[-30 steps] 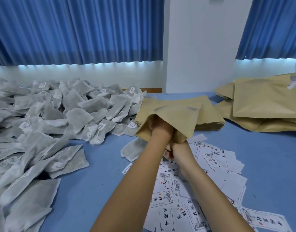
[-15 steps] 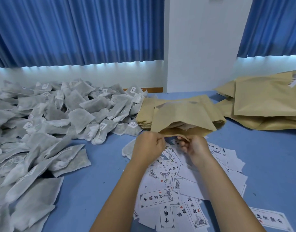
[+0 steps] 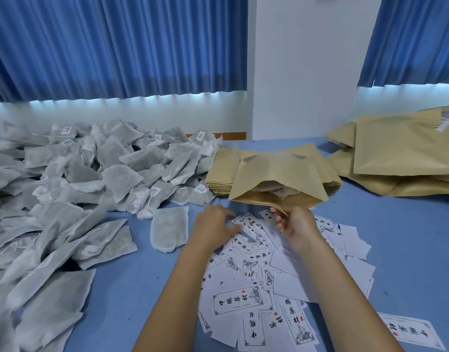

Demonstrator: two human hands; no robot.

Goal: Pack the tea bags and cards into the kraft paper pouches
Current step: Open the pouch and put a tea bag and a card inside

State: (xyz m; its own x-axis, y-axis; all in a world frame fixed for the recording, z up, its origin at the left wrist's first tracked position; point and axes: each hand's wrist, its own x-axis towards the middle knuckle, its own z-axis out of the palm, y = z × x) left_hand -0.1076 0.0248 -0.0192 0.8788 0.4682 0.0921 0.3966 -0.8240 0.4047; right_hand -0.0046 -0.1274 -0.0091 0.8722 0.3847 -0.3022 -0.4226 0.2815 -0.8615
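L hand point(image 3: 213, 226) has just let go of the kraft pouch point(image 3: 276, 171) and is now down on the cards point(image 3: 243, 301) at lower centre, fingers spread, gripping nothing yet. R hand point(image 3: 295, 224) alone pinches the pouch mouth, mid-frame, gaping, w/ pale contents inside, prob. tea bags point(image 3: 91, 174) from the left heap. Card goes in next, likely.

Table point(image 3: 408, 237): blue top.
Left: grey tea bags point(image 3: 66, 186) heaped loose; a lone tea bag point(image 3: 169, 231) lying flat just clear of the heap.
Centre back: stack of flat kraft pouches point(image 3: 222, 174), touching the heap.
Front: printed cards point(image 3: 243, 301), scattered and overlapping.
Far right: pile of kraft pouches point(image 3: 401, 153).
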